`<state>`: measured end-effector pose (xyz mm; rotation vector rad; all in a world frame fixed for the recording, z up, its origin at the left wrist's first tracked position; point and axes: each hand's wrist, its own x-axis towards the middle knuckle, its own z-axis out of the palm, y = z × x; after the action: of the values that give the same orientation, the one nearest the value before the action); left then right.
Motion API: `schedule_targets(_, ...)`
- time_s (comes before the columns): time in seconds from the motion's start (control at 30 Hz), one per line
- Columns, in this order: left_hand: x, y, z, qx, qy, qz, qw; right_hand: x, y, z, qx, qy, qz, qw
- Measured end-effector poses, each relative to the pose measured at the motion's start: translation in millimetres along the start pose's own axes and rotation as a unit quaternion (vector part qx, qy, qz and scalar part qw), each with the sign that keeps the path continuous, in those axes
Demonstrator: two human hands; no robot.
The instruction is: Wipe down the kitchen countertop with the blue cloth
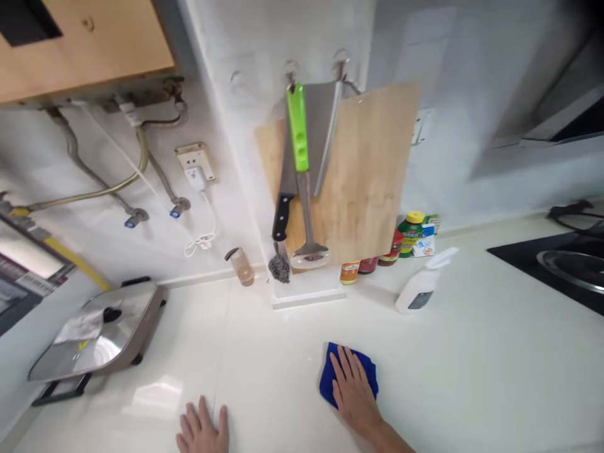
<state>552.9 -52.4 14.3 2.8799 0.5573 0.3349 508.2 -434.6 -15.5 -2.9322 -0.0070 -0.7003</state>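
The white counter (264, 365) fills most of the lower view, its back edge running along the wall (448, 163). On that wall hangs the wooden board (368, 182). The pan (101, 336) sits lidded at the left end, and the hob (561, 267) lies at the right, partly cut off. A ladle (298, 129) hangs in front of the board, beside a knife (282, 214).

The right hand (353, 396) lies palm down on the blue cloth (327, 377), fingers extended and slightly apart, thumb out to the side; no pinch shows. The cloth is spread on the counter's near-middle part, in front of the board and partly covered by the hand. The left hand (205, 434) is at the lower edge, fingers apart and holding nothing visible; its palm is cut off.

The spray bottle (418, 292) stands upright beyond the cloth, to its right. Jars (409, 234) cluster by the wall behind it. A glass (243, 267) stands near the wall on the left, and a scrubber (279, 267) hangs under the knife.

With the cloth flat under the palm, wiping seems under way. How much surface is done cannot be told; the part beneath the cloth seems the one being worked, and the rest may remain.
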Motion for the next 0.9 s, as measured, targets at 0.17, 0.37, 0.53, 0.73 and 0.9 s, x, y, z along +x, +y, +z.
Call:
schedule_targets(0.17, 17, -32, -28.5, -0.015, -0.124, 0.034, 0.992, -35, 20, -36, 0.024, -0.084, -0.154, 0.984)
schedule_targets(0.37, 36, -93, -49.6, 0.011, -0.045, -0.059, 0.997, -23, 61, -11, 0.018, -0.043, -0.090, 0.995)
schedule_targets(0.53, 29, -99, -43.4, 0.028, 0.013, -0.063, 0.998, 13, 26, 34, -0.041, 0.055, 0.074, 0.995)
schedule_targets(0.73, 25, -102, -33.1, 0.027, 0.023, -0.056, 0.998, 73, -56, 70, -0.070, 0.017, 0.024, 0.997)
schedule_targets(0.9, 24, -105, -29.0, 0.026, 0.021, -0.063, 0.997, 125, -140, 89, -0.044, -0.029, -0.056, 0.997)
